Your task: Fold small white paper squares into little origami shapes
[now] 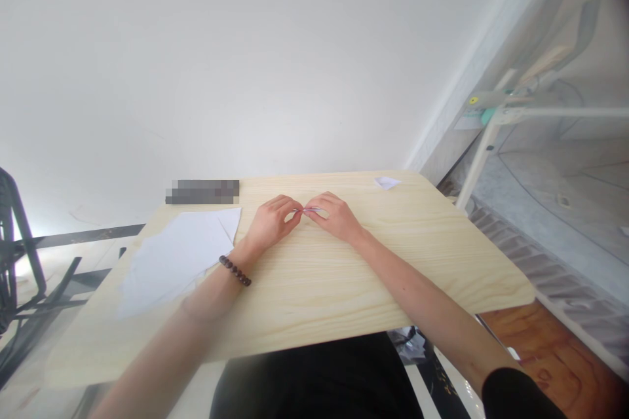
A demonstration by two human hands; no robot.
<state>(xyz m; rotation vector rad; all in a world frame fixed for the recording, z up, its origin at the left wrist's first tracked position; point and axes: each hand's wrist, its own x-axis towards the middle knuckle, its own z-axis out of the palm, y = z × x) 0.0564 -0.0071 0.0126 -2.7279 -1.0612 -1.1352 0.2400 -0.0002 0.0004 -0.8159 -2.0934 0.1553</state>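
Above the middle of the wooden table (422, 249), my two hands meet at a small piece of paper (313, 209). It is white and thin, seen nearly edge-on, and partly covered by my fingers. My left hand (276, 219), with a dark beaded bracelet on its wrist, pinches one end between thumb and fingers. The other end is pinched by my right hand (335, 215). The fingertips of both hands almost touch. How the paper is folded cannot be made out.
Overlapping white sheets (181, 255) lie on the table's left side. A small folded paper (387, 182) rests near the back right edge. A dark pixelated patch (202, 192) covers something at the back left. Behind stands a white wall (275, 65); a white frame (479, 163) is at right.
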